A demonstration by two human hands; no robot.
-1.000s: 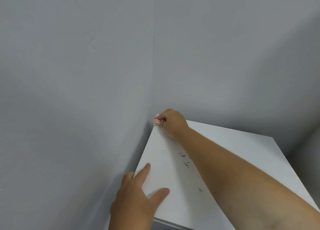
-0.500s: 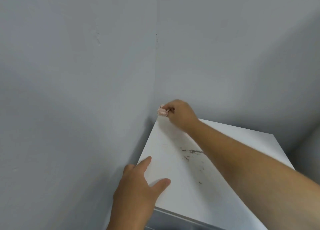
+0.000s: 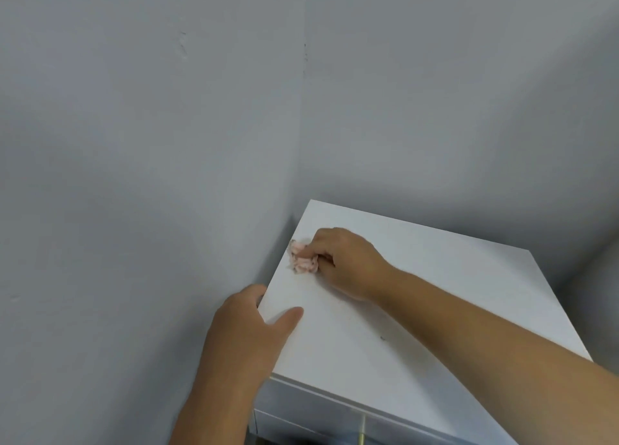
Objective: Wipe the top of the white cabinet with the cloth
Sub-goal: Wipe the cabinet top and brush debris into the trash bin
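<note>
The white cabinet [image 3: 452,277] stands in a corner of grey walls, its flat top facing me. A small crumpled pink cloth [image 3: 302,260] lies pressed on the top near its left edge, and my right hand [image 3: 348,263] is shut on it. My left hand [image 3: 249,330] rests on the cabinet's front left corner, thumb on the top and fingers curled over the left edge. A small dark speck [image 3: 383,338] shows on the top beside my right forearm.
Grey walls close in on the cabinet's left side [image 3: 150,210] and back [image 3: 435,126]. A drawer front [image 3: 318,414] with a brass handle [image 3: 362,433] shows below the top's front edge.
My right hand has drawn the cloth from the far left corner toward me along the left edge. The dark smudges seen mid-top earlier are gone. My left hand's fingers have curled over the edge.
</note>
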